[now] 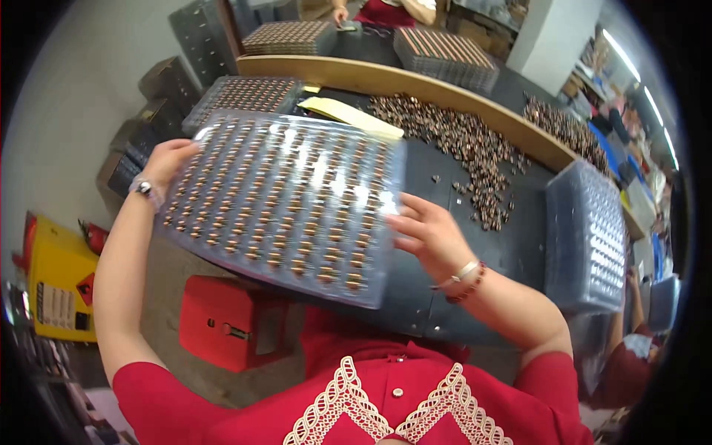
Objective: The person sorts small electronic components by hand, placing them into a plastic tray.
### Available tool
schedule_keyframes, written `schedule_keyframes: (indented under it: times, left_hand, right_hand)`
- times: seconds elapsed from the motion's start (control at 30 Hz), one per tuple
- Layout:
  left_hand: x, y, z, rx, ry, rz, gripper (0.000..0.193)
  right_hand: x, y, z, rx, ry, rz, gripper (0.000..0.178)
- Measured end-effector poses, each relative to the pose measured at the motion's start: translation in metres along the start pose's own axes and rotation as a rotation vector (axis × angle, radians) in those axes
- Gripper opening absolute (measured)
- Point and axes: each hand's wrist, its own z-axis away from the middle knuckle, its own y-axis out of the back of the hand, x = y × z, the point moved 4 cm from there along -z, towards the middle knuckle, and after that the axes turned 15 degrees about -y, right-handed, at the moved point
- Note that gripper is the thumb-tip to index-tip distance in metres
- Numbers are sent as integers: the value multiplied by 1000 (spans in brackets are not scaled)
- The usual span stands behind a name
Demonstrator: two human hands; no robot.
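A clear plastic tray [285, 200] filled with rows of small copper-coloured parts is raised and tilted in front of me, over the near left of the dark table. My left hand [172, 162] grips its upper left edge, fingers partly hidden by the plastic. At its right edge is my right hand [430, 231], fingers against the rim and the thumb not plainly visible. Behind the raised tray lies a stack of similar filled trays [248, 95]. A yellow strip [352, 116] sticks out beyond the far edge.
Loose copper-coloured parts [463, 141] are heaped along a wooden divider [415, 80]. Clear trays [586, 237] are stacked at the table's right. A red stool [230, 322] stands below. Across the divider are more filled trays [445, 59] and another person's hand [340, 15].
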Motion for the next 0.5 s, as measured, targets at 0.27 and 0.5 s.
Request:
schedule_keyframes:
  times: [0.27, 0.5]
  left_hand:
    - [-155, 102, -58, 144, 111, 35, 23]
    - [-158, 88, -74, 44, 152, 88, 23]
  right_hand:
    - [43, -78, -96, -99, -8, -6, 70]
    - [42, -77, -120, -67, -13, 93, 69]
